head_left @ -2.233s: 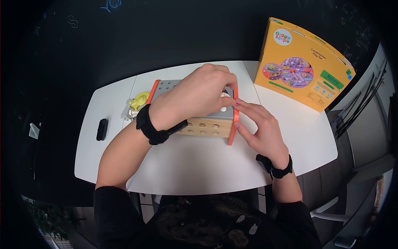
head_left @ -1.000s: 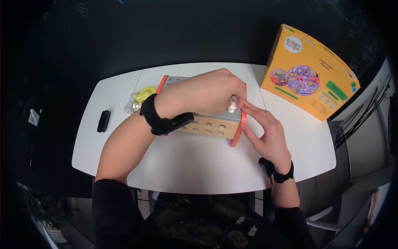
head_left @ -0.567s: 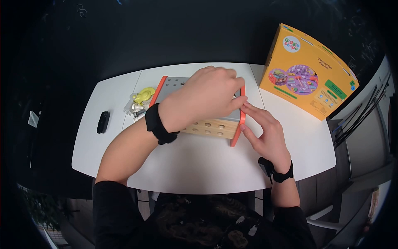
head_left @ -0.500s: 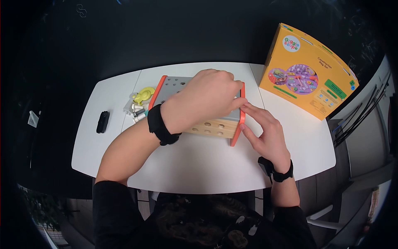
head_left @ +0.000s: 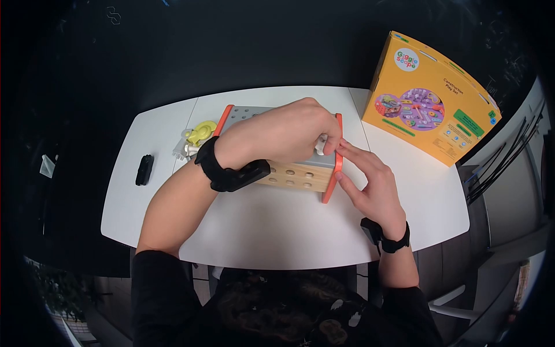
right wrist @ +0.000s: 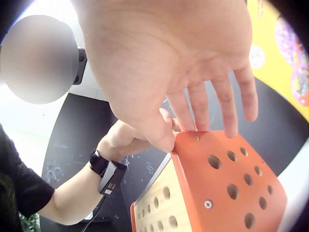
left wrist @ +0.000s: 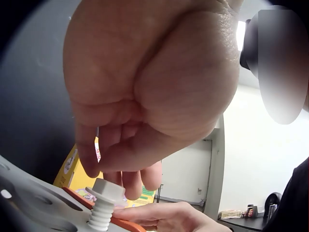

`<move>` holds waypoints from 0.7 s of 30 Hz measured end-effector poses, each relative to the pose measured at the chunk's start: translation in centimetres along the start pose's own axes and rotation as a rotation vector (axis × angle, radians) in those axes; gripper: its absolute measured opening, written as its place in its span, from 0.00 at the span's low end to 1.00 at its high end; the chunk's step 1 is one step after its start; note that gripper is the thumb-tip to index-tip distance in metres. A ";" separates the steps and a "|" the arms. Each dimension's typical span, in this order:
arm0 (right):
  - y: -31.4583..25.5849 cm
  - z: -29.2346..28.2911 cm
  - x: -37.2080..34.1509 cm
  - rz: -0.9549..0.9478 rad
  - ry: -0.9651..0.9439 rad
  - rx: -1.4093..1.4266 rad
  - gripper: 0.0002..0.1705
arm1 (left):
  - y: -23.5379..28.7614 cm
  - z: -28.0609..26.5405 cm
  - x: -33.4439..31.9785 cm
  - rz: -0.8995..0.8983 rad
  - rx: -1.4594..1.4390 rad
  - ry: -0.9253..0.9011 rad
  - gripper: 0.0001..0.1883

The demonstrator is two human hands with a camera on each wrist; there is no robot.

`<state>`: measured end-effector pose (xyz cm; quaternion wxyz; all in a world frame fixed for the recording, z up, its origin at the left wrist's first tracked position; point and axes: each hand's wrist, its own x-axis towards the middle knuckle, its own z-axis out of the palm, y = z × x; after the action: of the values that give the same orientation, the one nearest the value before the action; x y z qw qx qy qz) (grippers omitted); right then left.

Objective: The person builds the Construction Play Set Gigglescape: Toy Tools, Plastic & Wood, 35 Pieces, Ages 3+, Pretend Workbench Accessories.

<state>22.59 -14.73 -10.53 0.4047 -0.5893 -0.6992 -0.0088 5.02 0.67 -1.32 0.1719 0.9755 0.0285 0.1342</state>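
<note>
A white plastic screw (head_left: pixel 321 144) (left wrist: pixel 100 209) stands near the right end of the grey perforated top (head_left: pixel 266 111), part of its thread showing above the surface. Around its head curl the fingers of my left hand (head_left: pixel 289 130) (left wrist: pixel 149 92), with thumb and index fingertips close together; their exact contact is partly hidden. My right hand (head_left: pixel 373 188) (right wrist: pixel 174 67) rests its fingertips on the upper edge of the orange end panel (head_left: pixel 329 182) (right wrist: pixel 231 179), fingers extended and thumb at the front corner. Below the top is a wooden front (head_left: pixel 298 179) with round holes.
Left of the toy bench lie a yellow-green piece (head_left: pixel 200 133) and pale plastic parts (head_left: pixel 188 149), partly behind my left wrist. A black object (head_left: pixel 144 170) lies farther left. The yellow box (head_left: pixel 428 98) stands at the back right of the white table (head_left: pixel 277 231).
My left hand has turned at the wrist back and forth over the screw, covering it about half a second ago and showing it again now. My right hand stays at the orange panel.
</note>
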 end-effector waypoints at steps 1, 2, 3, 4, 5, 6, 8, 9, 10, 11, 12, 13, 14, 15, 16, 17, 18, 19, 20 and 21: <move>0.0 0.0 0.0 0.006 -0.002 0.005 0.22 | 0.1 -0.2 0.0 0.008 -0.022 -0.021 0.09; 0.0 0.0 0.0 0.005 -0.002 0.005 0.22 | 0.2 -0.2 0.1 0.008 -0.021 -0.020 0.09; 0.0 0.0 0.0 0.003 -0.003 0.001 0.22 | 0.4 -0.2 0.2 0.022 -0.058 0.044 0.07; 0.0 -0.1 0.0 0.001 -0.005 -0.003 0.22 | 0.6 -0.1 0.2 0.036 -0.094 0.109 0.05; 0.0 -0.1 0.1 0.000 -0.005 -0.003 0.22 | 0.8 0.3 0.2 0.035 -0.094 0.110 0.05; 0.0 -0.1 0.1 -0.009 0.000 -0.005 0.23 | 1.1 0.8 0.1 0.003 0.053 0.222 0.03; 0.0 -0.1 0.1 -0.016 0.003 -0.008 0.23 | 1.6 1.3 0.0 -0.031 0.198 0.333 0.03; -0.1 -0.1 0.1 -0.006 -0.001 -0.002 0.23 | 2.0 1.3 0.0 -0.123 0.266 0.261 0.07; -0.1 -0.1 0.1 0.004 -0.005 0.004 0.23 | 2.1 1.4 0.0 -0.215 0.334 0.188 0.10; -0.1 -0.1 0.0 0.005 -0.007 0.004 0.23 | 2.0 1.4 0.0 -0.216 0.332 0.188 0.10; -0.2 -0.1 0.0 0.007 -0.006 0.005 0.23 | 1.7 1.6 -0.1 -0.212 0.342 0.140 0.11; -0.2 -0.1 0.0 0.009 -0.005 0.006 0.23 | 1.5 1.6 -0.1 -0.207 0.351 0.091 0.12; -0.1 -0.1 0.0 0.011 -0.004 0.005 0.23 | 1.3 1.5 -0.3 -0.205 0.351 0.090 0.12; -0.1 -0.1 0.0 0.000 -0.001 0.001 0.23 | 1.1 1.4 -0.4 -0.144 0.289 0.117 0.10; -0.1 -0.1 0.0 -0.011 0.000 -0.002 0.23 | 0.9 1.3 -0.5 -0.084 0.227 0.143 0.08; 0.0 -0.1 0.0 -0.010 0.000 -0.002 0.23 | 0.7 1.3 -0.4 -0.083 0.226 0.143 0.08; 0.1 0.0 0.0 -0.007 0.001 -0.002 0.23 | 0.5 1.3 -0.4 -0.023 0.140 0.149 0.04; 0.1 0.0 0.0 -0.003 0.001 -0.002 0.23 | 0.3 1.4 -0.4 0.037 0.055 0.155 0.01; 0.1 0.0 0.0 -0.004 0.001 -0.001 0.23 | 0.1 1.4 -0.5 0.036 0.056 0.154 0.01; 0.0 0.0 0.0 -0.001 0.000 -0.003 0.23 | 0.0 1.4 -0.6 0.027 0.052 0.136 0.04</move>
<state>22.58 -14.76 -10.56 0.4038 -0.5898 -0.6993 -0.0101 4.84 0.17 -2.70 0.1422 0.9685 0.0306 0.2019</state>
